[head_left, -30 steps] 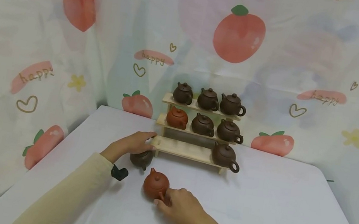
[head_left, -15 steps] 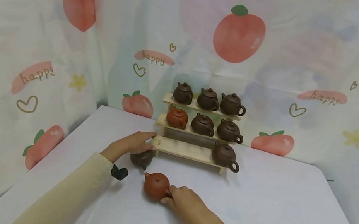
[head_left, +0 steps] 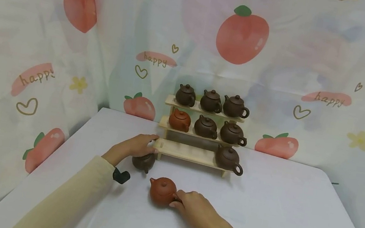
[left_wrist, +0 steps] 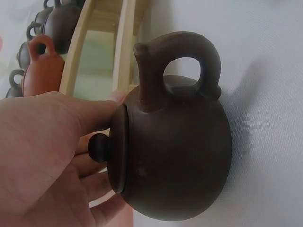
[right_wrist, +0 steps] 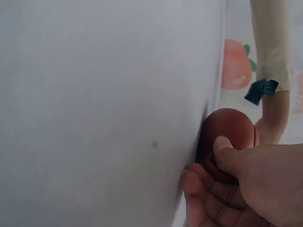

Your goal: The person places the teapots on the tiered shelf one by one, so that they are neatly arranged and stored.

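My right hand (head_left: 195, 211) pinches the handle of a reddish-brown clay teapot (head_left: 162, 191) over the white table, its spout pointing left. In the right wrist view, thumb and fingers partly cover that teapot (right_wrist: 231, 125). My left hand (head_left: 135, 144) grips the left end of the bottom shelf of a wooden display rack (head_left: 187, 152), with thumb and fingers on either side of the shelf end. Below this hand a dark brown teapot (head_left: 142, 162) stands on the table. The left wrist view has the dark teapot (left_wrist: 180, 151) in front of the fingers.
Dark teapots (head_left: 211, 101) fill the top shelf. An orange-red teapot (head_left: 180, 120) and two dark ones (head_left: 206, 127) stand on the middle shelf. One dark teapot (head_left: 227, 158) sits at the bottom shelf's right end. Printed cloth (head_left: 286, 46) hangs behind and at left.
My right hand has turned the reddish teapot so its spout swings from pointing toward the rack to pointing left, and has shifted slightly right. My left hand stays put.
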Demonstrator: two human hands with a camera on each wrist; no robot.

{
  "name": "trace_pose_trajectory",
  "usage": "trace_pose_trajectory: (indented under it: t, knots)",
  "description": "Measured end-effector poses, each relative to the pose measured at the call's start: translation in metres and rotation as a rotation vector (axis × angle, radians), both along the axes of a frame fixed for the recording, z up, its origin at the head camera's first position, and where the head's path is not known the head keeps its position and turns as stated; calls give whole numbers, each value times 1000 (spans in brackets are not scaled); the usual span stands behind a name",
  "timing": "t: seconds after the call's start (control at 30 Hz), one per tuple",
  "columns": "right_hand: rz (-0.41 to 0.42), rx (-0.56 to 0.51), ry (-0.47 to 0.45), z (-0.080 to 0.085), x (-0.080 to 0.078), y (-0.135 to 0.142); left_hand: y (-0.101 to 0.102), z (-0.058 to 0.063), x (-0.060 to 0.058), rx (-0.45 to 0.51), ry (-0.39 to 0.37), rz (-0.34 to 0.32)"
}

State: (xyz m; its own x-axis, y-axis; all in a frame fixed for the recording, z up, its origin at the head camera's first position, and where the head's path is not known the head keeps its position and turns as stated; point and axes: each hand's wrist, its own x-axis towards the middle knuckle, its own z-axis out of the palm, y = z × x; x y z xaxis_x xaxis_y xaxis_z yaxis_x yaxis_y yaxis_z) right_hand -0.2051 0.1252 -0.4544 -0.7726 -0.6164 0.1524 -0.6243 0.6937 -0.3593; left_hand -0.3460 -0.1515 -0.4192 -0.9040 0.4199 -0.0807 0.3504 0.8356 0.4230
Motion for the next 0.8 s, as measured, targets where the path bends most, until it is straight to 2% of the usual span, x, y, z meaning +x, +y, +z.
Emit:
trace_pose_trajectory:
  t: [0.23, 0.47, 0.8]
  knots:
    - [-16, -36, -24, -1, -4, 17, 1, 0, 1, -1, -14, 13]
    - [-64, -71, 14, 6, -11, 30, 0, -2, -1, -4, -18, 17]
    - [-213, -164, 89, 33, -43, 44, 0, -1, 0, 8, -19, 13]
